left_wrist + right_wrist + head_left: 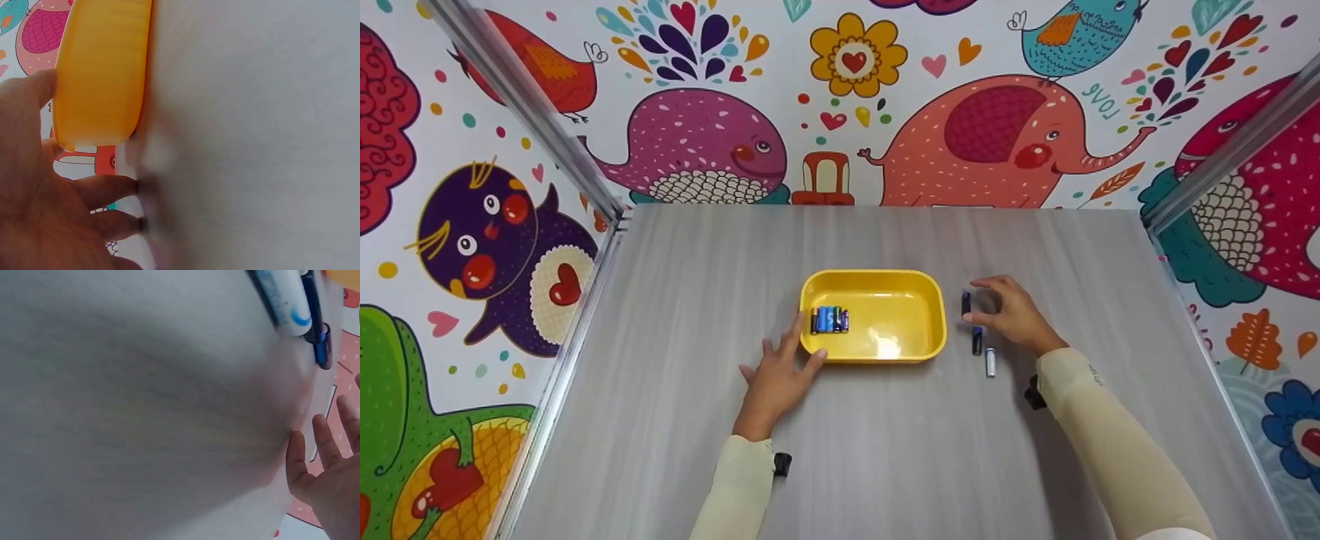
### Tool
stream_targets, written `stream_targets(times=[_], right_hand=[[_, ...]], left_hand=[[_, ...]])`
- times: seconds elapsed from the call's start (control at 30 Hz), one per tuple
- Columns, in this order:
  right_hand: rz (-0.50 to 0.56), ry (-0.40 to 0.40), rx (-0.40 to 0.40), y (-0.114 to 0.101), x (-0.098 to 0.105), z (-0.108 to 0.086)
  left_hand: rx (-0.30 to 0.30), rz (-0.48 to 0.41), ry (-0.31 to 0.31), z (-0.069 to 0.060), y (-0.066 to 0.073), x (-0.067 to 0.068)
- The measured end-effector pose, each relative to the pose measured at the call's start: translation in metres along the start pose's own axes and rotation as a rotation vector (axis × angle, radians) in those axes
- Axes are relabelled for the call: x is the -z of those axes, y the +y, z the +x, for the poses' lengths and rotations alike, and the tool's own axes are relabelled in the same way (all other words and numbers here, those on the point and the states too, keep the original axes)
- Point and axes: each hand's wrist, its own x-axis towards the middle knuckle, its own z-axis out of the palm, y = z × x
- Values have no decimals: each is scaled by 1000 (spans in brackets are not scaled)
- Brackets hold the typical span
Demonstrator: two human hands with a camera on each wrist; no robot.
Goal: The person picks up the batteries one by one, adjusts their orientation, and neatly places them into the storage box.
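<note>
A yellow tray (877, 352) stands on the table, with a row of several batteries (829, 320) side by side at its left end. My left hand (780, 379) is at the tray's near left corner, thumb and index finger touching it and the other fingers spread; the left wrist view shows the tray's outer wall (101, 73). Right of the tray lie a dark battery (966, 301), a dark blue battery (977, 341) and a white battery (990, 363). My right hand (1014, 313) is beside the dark battery, thumb and index finger parted around it, holding nothing.
The grey wood-grain table (885, 442) runs back to walls printed with cartoon animals (975, 142). Metal edge strips (547, 375) border the table's sides. A small black device (782, 464) is at the left wrist, another (1035, 394) at the right.
</note>
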Motion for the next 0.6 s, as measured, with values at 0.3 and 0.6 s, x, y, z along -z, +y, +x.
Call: stream_targets(times=[0.3,0.6], right_hand=[[-42,-58,-29,5,-3,6],[-91,-55,-46,7,-5,9]], left_hand=[[-17,3,11,0,-2,-1],[-5,-5,6,0,-2,-1]])
